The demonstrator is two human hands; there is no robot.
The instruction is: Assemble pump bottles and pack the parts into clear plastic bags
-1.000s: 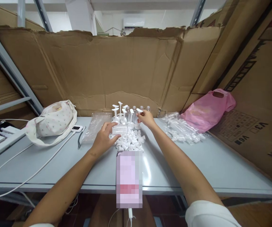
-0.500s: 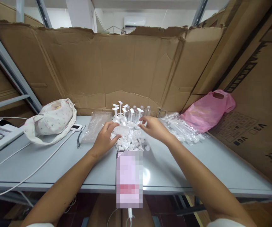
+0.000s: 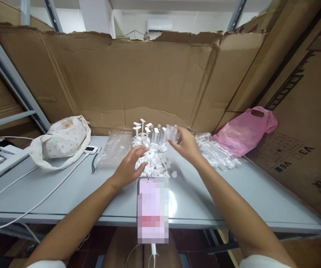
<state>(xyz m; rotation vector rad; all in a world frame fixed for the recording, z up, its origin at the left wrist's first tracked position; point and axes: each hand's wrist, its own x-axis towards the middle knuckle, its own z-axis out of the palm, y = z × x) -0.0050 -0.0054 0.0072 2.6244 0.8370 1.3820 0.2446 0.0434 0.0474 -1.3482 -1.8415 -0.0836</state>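
Observation:
My right hand (image 3: 187,144) has its fingers around a clear plastic bottle (image 3: 171,133), slightly blurred, beside several standing clear bottles (image 3: 159,129). My left hand (image 3: 131,163) is open, thumb and fingers apart, at the left side of a heap of small white plastic pieces (image 3: 156,163). Behind the heap stand several white pump heads (image 3: 142,125) with flat tops and long stems. Their lower parts crowd together, so I cannot tell what each one sits on.
A phone (image 3: 152,208) with a cable lies at the table's front edge. Left are a clear plastic bag (image 3: 115,149), a cloth bag (image 3: 62,141) and a power strip (image 3: 4,167). Right are a bag of clear tubes (image 3: 219,150) and a pink bag (image 3: 247,132). Cardboard (image 3: 149,78) walls the back.
The clear ribbed bottle has left my left hand, which now holds nothing. My right hand has risen to the right and now grips a clear bottle.

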